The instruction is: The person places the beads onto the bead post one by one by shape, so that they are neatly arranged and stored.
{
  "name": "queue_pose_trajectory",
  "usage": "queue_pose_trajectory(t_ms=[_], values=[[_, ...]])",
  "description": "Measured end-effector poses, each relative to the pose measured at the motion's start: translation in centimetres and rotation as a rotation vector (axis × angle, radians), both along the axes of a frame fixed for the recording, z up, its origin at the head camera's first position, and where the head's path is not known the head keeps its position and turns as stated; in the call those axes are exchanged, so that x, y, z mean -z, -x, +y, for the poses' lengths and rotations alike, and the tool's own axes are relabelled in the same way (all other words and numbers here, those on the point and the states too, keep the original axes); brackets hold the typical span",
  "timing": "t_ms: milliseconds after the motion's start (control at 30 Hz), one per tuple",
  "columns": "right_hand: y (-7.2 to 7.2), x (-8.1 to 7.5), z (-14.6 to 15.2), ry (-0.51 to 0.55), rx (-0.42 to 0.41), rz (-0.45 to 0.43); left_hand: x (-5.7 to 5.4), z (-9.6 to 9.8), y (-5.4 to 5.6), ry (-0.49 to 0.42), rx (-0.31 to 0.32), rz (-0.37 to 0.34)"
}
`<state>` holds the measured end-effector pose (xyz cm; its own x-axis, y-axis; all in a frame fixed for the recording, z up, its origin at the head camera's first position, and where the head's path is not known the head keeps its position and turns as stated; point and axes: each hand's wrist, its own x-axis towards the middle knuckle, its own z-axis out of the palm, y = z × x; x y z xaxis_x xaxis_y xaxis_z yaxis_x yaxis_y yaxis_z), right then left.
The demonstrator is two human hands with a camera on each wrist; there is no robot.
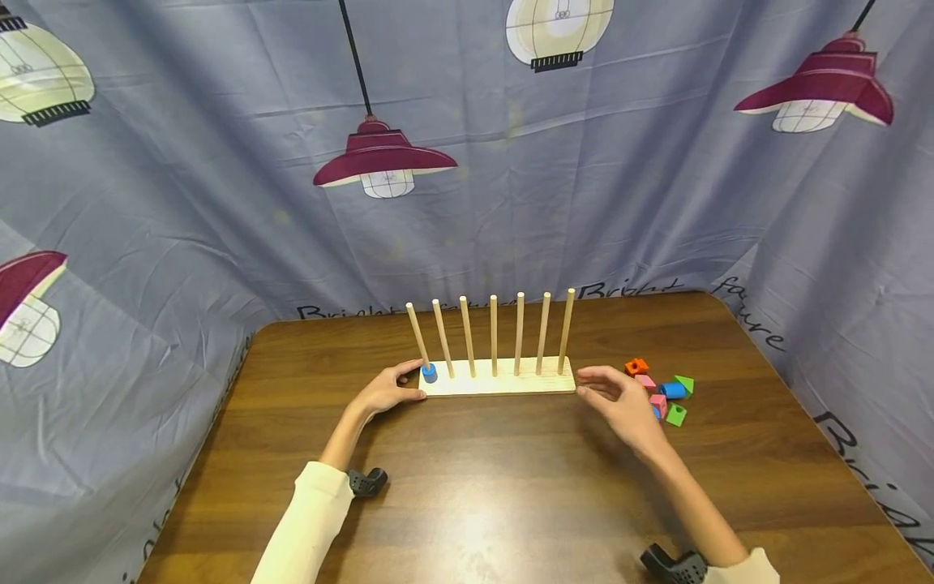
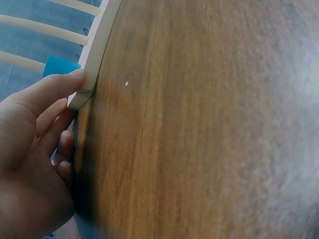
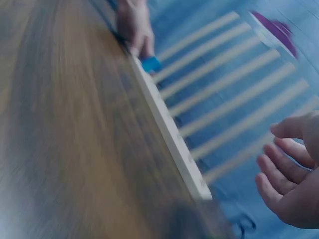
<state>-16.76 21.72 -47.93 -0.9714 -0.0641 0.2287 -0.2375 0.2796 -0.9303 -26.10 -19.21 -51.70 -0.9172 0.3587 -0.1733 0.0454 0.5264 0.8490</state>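
Note:
A pale wooden board (image 1: 503, 387) with a row of several upright pegs stands toward the back of the table. One blue block (image 1: 429, 375) sits low on the leftmost peg. At the board's left end my left hand (image 1: 385, 391) grips it, thumb on the front edge and fingers round the far side; the left wrist view shows the thumb (image 2: 60, 88) close by the blue block. My right hand (image 1: 626, 410) is held just off the right end, between the board and the loose blocks. Its fingers (image 3: 279, 172) are loosely bent with nothing between them.
Loose blocks lie in a cluster to the right: an orange one (image 1: 636, 367), a blue cylinder (image 1: 673, 391), pink ones (image 1: 645, 380) and green ones (image 1: 676, 415). My right hand partly covers the cluster. A patterned curtain (image 1: 496, 219) hangs behind the brown table (image 1: 452, 478).

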Motion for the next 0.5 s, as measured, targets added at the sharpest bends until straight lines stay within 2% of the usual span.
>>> queue_pose_trajectory(t_ms=[100,267,400,500], values=[[-2.1,0.5,2.7,0.057,0.116,-0.003,0.1,0.0,-0.2,-0.009,0.004,-0.002],[-4.6,1.7,6.0,0.112,0.285,-0.079,0.1,0.0,-0.3,-0.018,-0.002,-0.004],[-5.5,2.8,7.3,0.211,0.359,-0.126,0.1,0.0,-0.2,-0.013,-0.003,0.008],[-5.6,3.6,7.8,0.208,0.379,-0.150,0.2,0.0,-0.1,-0.011,-0.004,0.010]])
